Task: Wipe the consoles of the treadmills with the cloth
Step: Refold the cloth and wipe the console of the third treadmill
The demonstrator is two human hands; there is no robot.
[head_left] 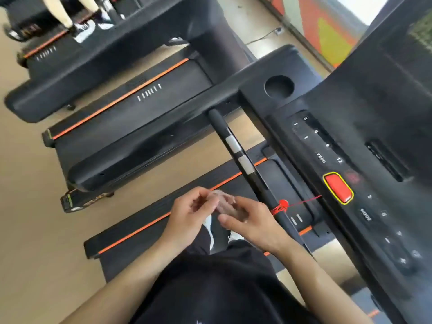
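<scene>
One view only, from a camera worn on the person's head, looking steeply down and forward. The frame is rolled, so the floor (28, 160) and treadmill belts run diagonally. Nearest the lens, at the bottom, are the wearer's dark shirt (210, 288) and forearms, with both hands meeting near centre. The console (350, 171) fills the right side at close range (its far edge is blurred). Two more treadmills (131, 94) recede toward the upper left, with another person's legs at the top corner.
</scene>
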